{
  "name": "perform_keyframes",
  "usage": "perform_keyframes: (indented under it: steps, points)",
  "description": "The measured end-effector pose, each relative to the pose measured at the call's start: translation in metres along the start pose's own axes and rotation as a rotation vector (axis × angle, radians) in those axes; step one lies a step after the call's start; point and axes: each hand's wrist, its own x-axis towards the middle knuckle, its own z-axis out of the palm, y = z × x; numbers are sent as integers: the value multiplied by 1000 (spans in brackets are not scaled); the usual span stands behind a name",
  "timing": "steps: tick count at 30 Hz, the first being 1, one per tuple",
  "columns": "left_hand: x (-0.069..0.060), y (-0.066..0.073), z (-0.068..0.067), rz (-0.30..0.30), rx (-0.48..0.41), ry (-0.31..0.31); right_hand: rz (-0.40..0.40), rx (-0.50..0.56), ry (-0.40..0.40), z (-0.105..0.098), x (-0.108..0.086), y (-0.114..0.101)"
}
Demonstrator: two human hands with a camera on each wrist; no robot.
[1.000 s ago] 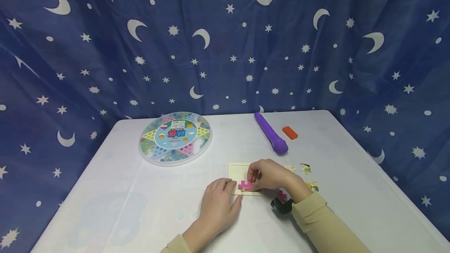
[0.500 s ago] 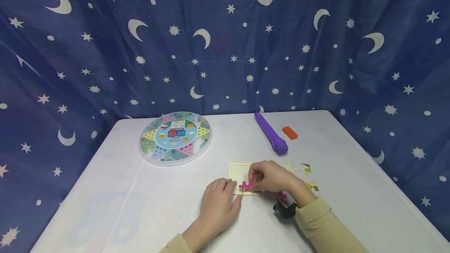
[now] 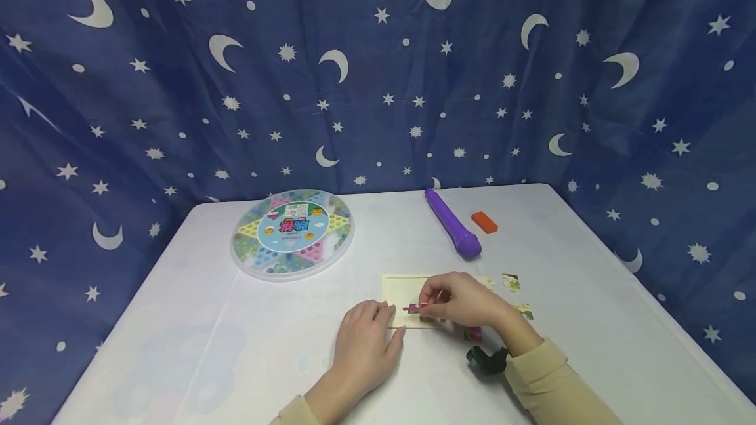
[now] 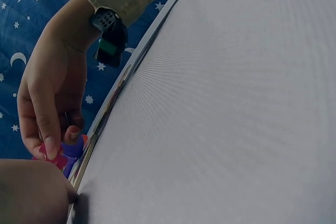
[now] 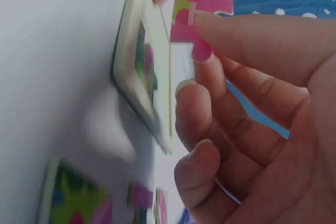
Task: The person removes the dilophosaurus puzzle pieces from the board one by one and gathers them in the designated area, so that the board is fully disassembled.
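Observation:
My right hand (image 3: 461, 300) pinches a pink jigsaw puzzle piece (image 5: 184, 31) with a green corner between thumb and fingers. It holds the piece tilted above a cream puzzle tray (image 3: 401, 287). Another piece (image 5: 140, 56) lies inside the tray near its front edge, partly hidden by the right hand in the head view. My left hand (image 3: 366, 340) rests at the tray's left edge, with its fingertips on the rim and its fingers relaxed. In the left wrist view, the right hand (image 4: 50, 98) and a bit of the pink piece show beyond a near part of the left hand.
Several loose puzzle pieces lie right of the tray, among them a green-white one (image 3: 511, 282), a yellow one (image 3: 524, 311) and a pink one (image 3: 472, 334). Behind are a purple toy microphone (image 3: 451, 225), an orange block (image 3: 485, 222) and a round Chinese checkers set (image 3: 293, 235).
My right hand has raised the pink piece slightly and tipped it, so it now appears nearly edge-on in the head view. The left hand keeps its place on the tray.

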Motion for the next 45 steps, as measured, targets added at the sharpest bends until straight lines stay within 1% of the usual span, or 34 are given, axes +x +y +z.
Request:
perform_keyframes:
  steps: [8, 12, 14, 20, 23, 27, 30, 34, 37, 40, 45]
  points:
    - [0, -1, 0, -1, -7, 46, 53, 13, 42, -9, -18, 9]
    - [0, -1, 1, -11, -28, 56, 74, 3, 80, -14, -32, 16]
    - [1, -1, 2, -15, -37, 64, 93, 14, 103, -19, -40, 20]
    - [2, 0, 2, -21, -44, 79, 188, 64, 211, -36, -65, 33]
    - [2, 0, 1, -31, -52, 72, 240, 70, 248, -41, -76, 39]
    - [2, -1, 1, -39, -67, 54, 311, 91, 243, -42, -88, 44]
    - [1, -1, 0, -32, -71, 59, 348, 110, 222, -40, -95, 48]
    - [2, -1, 0, -23, -72, 79, 370, 121, 186, -39, -100, 51]
    - [2, -1, 0, -27, -74, 73, 381, 131, 159, -37, -104, 52]
    - [2, 0, 0, -33, -79, 59, 399, 119, 158, -35, -106, 53]
    - [2, 0, 1, -30, -86, 50, 423, 43, 195, -33, -107, 56]
